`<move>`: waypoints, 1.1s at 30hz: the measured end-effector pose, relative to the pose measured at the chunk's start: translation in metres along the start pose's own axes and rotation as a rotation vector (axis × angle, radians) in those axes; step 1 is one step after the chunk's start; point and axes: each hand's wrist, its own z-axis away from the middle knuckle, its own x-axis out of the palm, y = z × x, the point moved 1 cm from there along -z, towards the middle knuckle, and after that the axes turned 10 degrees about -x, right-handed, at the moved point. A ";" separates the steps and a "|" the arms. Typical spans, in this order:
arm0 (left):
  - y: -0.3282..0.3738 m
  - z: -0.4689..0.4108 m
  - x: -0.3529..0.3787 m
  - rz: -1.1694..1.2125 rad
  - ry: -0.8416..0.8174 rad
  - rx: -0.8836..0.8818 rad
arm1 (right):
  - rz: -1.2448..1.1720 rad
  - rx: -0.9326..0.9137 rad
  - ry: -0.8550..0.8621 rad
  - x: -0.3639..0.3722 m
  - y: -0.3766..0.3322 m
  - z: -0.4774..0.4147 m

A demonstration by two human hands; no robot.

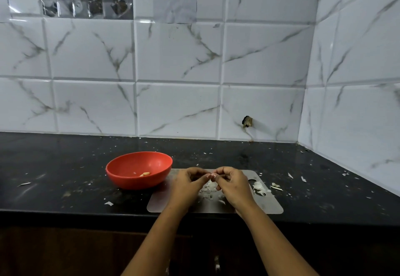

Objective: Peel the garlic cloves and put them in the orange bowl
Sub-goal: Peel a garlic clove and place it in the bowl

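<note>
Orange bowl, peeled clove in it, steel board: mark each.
orange bowl (138,179): head view, outer front wall.
peeled clove (146,173): head view, middle of the clove inside the bowl.
steel board (267,204): head view, bare right part.

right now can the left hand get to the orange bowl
Probably yes: the round orange plastic bowl sits just left of the left hand on the black countertop, with nothing between them, though the hand is busy peeling.

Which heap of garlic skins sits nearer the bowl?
The heap directly under the hands, mid-board. The other heap lies by the board's handle hole, farther from the orange bowl.
</note>
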 end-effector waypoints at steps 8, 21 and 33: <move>-0.002 -0.004 -0.001 -0.069 0.161 -0.011 | 0.027 -0.019 -0.015 0.000 0.001 0.000; 0.045 -0.026 -0.089 -0.467 0.432 0.023 | 0.542 -0.155 -0.368 0.017 0.005 -0.002; 0.040 -0.059 -0.139 -0.835 0.173 -0.355 | 0.606 -0.185 -0.282 0.017 0.006 -0.001</move>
